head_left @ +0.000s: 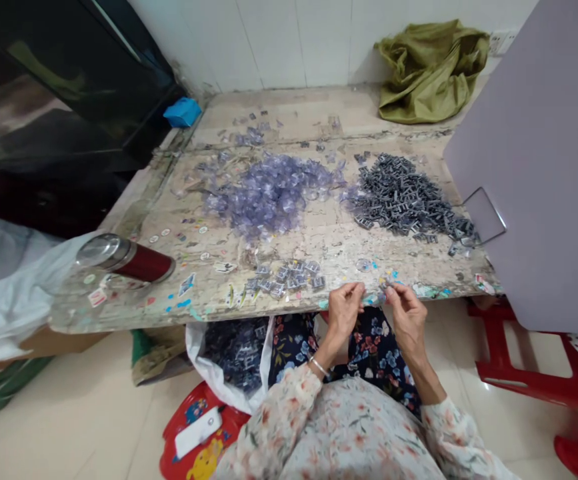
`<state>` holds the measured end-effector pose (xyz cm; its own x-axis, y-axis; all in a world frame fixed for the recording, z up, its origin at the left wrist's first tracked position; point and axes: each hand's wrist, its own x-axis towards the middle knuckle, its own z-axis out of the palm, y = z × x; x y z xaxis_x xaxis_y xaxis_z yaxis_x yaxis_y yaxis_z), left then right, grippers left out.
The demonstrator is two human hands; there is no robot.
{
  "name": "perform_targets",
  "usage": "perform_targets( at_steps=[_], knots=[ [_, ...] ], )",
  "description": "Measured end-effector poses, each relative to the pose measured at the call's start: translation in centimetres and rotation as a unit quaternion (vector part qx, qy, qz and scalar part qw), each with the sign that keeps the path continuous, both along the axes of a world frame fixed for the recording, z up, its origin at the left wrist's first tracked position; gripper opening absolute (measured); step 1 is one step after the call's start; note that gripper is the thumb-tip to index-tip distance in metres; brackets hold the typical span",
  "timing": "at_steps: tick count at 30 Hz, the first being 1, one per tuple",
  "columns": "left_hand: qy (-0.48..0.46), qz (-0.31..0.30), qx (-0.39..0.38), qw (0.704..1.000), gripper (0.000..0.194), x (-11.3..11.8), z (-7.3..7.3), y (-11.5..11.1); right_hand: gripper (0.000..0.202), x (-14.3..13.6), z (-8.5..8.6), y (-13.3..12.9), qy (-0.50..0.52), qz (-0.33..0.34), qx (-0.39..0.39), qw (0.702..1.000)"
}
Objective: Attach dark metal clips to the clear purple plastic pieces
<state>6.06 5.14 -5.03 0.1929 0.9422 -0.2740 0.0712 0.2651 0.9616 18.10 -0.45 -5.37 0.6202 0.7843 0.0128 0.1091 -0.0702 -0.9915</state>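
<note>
From where I stand, the right hand (409, 317) has its thumb and forefinger closed on a small plastic piece (383, 288), just over the near edge of the surface (329, 250). It's a fingertip grip, which suits something so tiny and leaves most of the piece uncovered. The left hand (343, 310) is just beside it, thumb and fingers drawn together; I can't tell whether anything is caught in that grip. Both hands sit low at the person's lap, probably so the arms needn't reach far.

Just beyond the fingers lies a clear round piece (363, 265). Along the same near edge, left of the hands, is a small batch of grey pieces (289, 277), spread thinly and apart from the bigger heaps, perhaps so they don't get mixed in.

Farther in, a heap of dark grey parts (409, 197) lies towards the right edge and a heap of clear plastic parts (269, 190) nearer the middle. Each seems placed within reach, with the two kinds mostly apart.

Below the near edge, a white sack (196, 350) gapes open around more dark pieces. A red flask (151, 263) lies on its side by the near left corner, and a green cloth (429, 73) is bunched at the far right corner, both well away from the fingers.
</note>
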Motion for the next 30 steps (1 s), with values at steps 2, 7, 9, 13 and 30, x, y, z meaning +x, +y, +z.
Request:
perform_targets(
  at_steps=[2,7,9,13,30],
  knots=[
    [0.136,0.022,0.146,0.98,0.017,1.0,-0.6,1.8,0.029,1.3,-0.1,-0.1,0.016,-0.031,-0.01,0.999],
    [0.298,-0.006,0.286,0.911,0.013,3.4,-2.2,5.2,0.033,2.2,-0.1,-1.1,0.033,-0.022,-0.015,0.999],
    [0.289,-0.004,0.31,0.906,0.014,3.7,-2.5,5.5,0.033,1.9,-0.1,-1.2,0.04,-0.011,-0.015,0.999],
    [0.201,0.036,0.309,0.929,0.015,2.3,-1.6,4.5,0.034,1.6,0.3,0.0,0.065,0.025,-0.002,0.998],
    [-0.296,0.101,-0.098,0.945,0.032,-2.5,4.2,-1.4,0.029,-3.4,3.5,1.7,0.302,0.176,0.004,0.937]
  ],
)
